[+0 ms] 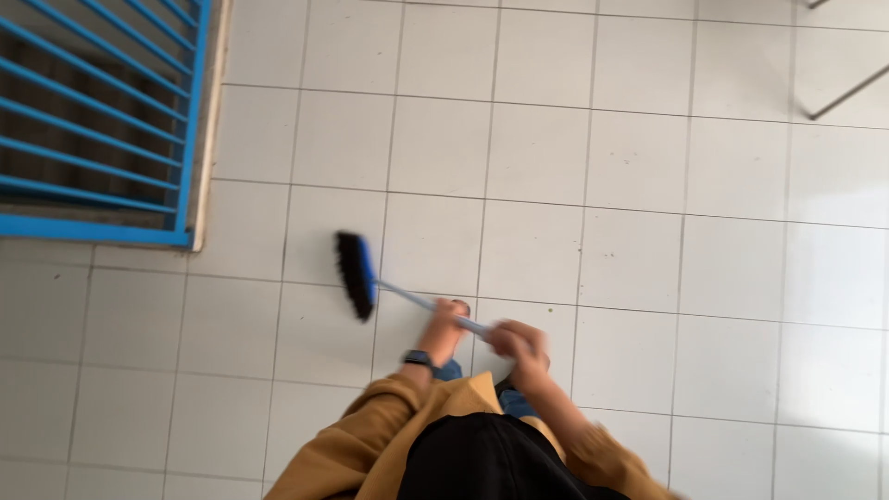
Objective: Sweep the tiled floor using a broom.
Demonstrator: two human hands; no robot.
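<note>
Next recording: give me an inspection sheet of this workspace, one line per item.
Surface: white tiled floor, small dark specks near the hands.
Job's things: broom, black bristles, blue head, pale handle, blurred.
Clutter: nothing seen.
Grips: left hand and right hand both closed on the handle; dark watch on left wrist.
Cables: nothing seen.
Surroundings: blue barred gate upper left; thin metal legs upper right.

White square floor tiles (pixel 593 185) spread everywhere, evenly lit; blue metal grille (pixel 93 120) far left, thin metal furniture legs (pixel 843 93) far right.
</note>
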